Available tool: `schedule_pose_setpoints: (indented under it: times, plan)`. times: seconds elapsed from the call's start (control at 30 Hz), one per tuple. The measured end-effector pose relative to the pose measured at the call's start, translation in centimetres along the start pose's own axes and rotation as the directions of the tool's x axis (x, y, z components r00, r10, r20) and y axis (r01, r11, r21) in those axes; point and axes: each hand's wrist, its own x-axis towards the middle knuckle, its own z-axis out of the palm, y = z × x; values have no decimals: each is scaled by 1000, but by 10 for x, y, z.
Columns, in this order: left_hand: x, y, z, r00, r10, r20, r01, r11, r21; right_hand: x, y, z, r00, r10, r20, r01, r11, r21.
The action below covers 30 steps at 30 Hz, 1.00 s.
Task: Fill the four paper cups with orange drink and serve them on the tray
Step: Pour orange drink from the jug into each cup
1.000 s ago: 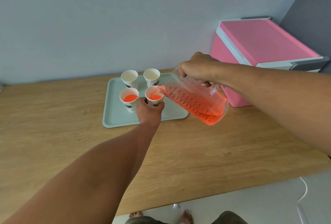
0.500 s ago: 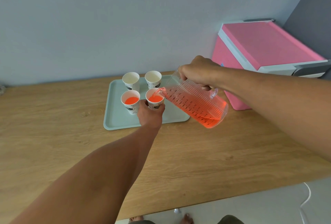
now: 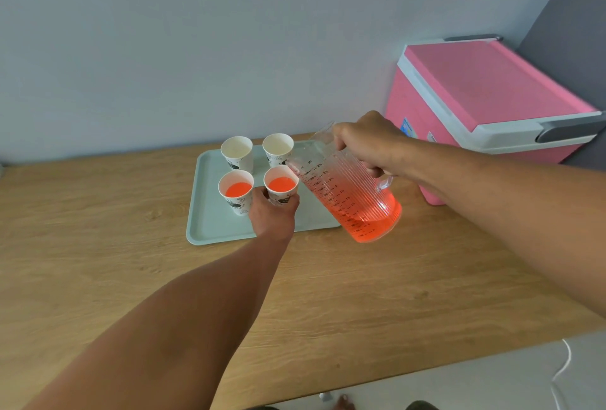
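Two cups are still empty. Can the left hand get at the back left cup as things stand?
Probably yes: the left hand need only release the front right cup; the back left cup stands open just beyond.

left hand gripping the front-right white paper cup holding orange drink | right hand holding the tilted clear ribbed plastic measuring jug by its handle, spout beside that cup's rim | pale green rectangular tray lying on the wooden bench, carrying four cups, rear two showing white insides
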Motion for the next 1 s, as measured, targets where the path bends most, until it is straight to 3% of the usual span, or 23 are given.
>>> schedule_pose_setpoints:
  times: [0.5,1.0]
  plan:
    - [7,-9,14,998,-61,-5,61,998,-12,4,2,-3,990,-65,-129,101,948,302]
    - [9,-14,11,995,-81,57,82,997,-12,2,-5,-2,985,-114,-132,148,945,292]
